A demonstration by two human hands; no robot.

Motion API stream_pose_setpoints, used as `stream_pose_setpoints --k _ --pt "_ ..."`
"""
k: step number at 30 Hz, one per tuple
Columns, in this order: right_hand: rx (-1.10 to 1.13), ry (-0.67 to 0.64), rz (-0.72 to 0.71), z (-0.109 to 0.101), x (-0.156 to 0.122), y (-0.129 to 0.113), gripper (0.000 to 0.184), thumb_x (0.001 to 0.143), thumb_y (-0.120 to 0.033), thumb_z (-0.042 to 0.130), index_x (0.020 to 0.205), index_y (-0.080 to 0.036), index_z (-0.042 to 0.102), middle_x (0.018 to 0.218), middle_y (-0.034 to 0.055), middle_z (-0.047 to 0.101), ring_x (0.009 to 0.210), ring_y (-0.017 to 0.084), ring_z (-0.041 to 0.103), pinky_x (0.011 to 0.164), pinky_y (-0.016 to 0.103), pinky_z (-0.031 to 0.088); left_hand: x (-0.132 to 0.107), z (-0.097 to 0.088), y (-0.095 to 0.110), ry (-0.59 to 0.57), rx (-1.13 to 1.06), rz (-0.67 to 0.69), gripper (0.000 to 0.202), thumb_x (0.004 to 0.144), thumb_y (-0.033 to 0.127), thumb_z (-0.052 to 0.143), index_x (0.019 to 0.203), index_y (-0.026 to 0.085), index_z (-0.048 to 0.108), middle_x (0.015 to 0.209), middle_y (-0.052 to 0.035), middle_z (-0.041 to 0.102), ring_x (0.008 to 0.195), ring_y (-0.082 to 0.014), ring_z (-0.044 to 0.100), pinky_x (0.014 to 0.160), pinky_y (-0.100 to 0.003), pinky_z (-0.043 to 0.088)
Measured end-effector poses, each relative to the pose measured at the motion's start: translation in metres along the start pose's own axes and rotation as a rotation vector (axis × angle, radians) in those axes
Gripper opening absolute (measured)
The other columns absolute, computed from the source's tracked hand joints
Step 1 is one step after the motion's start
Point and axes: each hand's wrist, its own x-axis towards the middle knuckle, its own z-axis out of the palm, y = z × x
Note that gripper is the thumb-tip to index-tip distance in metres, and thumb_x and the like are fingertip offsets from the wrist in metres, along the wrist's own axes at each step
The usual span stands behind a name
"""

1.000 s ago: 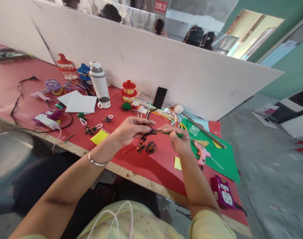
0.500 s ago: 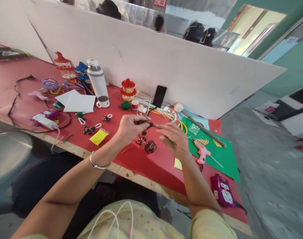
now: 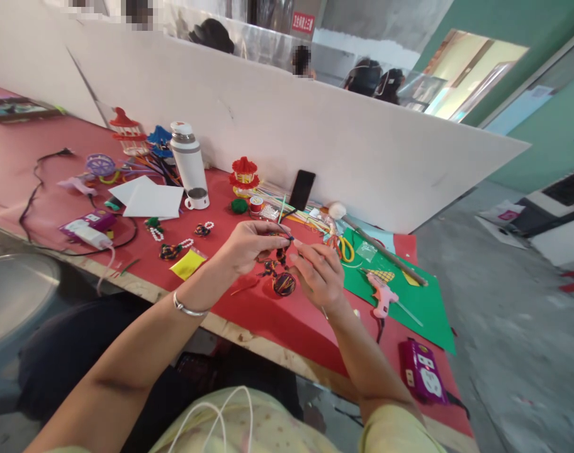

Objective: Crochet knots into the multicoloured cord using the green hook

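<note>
Two hands meet low over the red worktop (image 3: 268, 318) in the head view. The left hand (image 3: 249, 245) is closed in a pinch on the upper end of a multicoloured thread ornament (image 3: 284, 283), which hangs between both hands, just above the worktop. The right hand (image 3: 318, 274) has curled fingers touching the ornament from the right; I cannot tell if it grips anything. A pink glue gun (image 3: 381, 292) lies near, on a green sheet (image 3: 422, 308). A white flask (image 3: 187, 160) stands further left, before the white partition (image 3: 315, 138).
</note>
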Motion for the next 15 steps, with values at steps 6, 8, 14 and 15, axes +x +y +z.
stream_pose_setpoints --k 6,8,14,15 --pt "0.182 -0.053 -0.01 -0.011 0.015 0.011 0.039 0.091 -0.021 0.079 0.126 -0.036 0.073 0.126 0.0023 0.082 0.106 0.022 0.076 0.088 0.041 0.064 0.003 -0.01 0.005 -0.146 0.01 -0.148 0.04 0.055 0.018 0.097 0.093 0.013 0.085 0.07 -0.0044 0.073 0.051 -0.0068 0.057 0.045 -0.018 0.033" --pt "0.275 -0.131 0.015 -0.019 0.025 0.013 0.035 0.093 -0.021 0.077 0.126 -0.033 0.074 0.127 0.0041 0.082 0.105 0.022 0.076 0.09 0.042 0.064 0.005 -0.013 0.005 -0.113 0.077 -0.091 0.035 0.057 0.016 0.095 0.091 0.013 0.086 0.067 -0.0043 0.073 0.052 -0.0068 0.056 0.046 -0.019 0.034" --pt "0.752 -0.169 0.354 -0.034 0.034 0.015 0.018 0.099 -0.028 0.067 0.111 -0.031 0.081 0.112 0.0055 0.086 0.102 0.025 0.08 0.091 0.047 0.064 0.006 -0.019 0.005 -0.184 0.204 -0.061 0.024 0.059 0.017 0.093 0.082 0.013 0.086 0.061 -0.0051 0.071 0.048 -0.0066 0.052 0.046 -0.019 0.035" --pt "0.856 -0.145 0.434 -0.032 0.031 0.017 0.016 0.099 -0.032 0.067 0.106 -0.031 0.082 0.108 0.005 0.086 0.101 0.025 0.08 0.089 0.048 0.064 0.006 -0.019 0.005 -0.221 0.193 -0.084 0.024 0.059 0.018 0.093 0.082 0.014 0.086 0.061 -0.0051 0.071 0.047 -0.0064 0.052 0.045 -0.02 0.035"
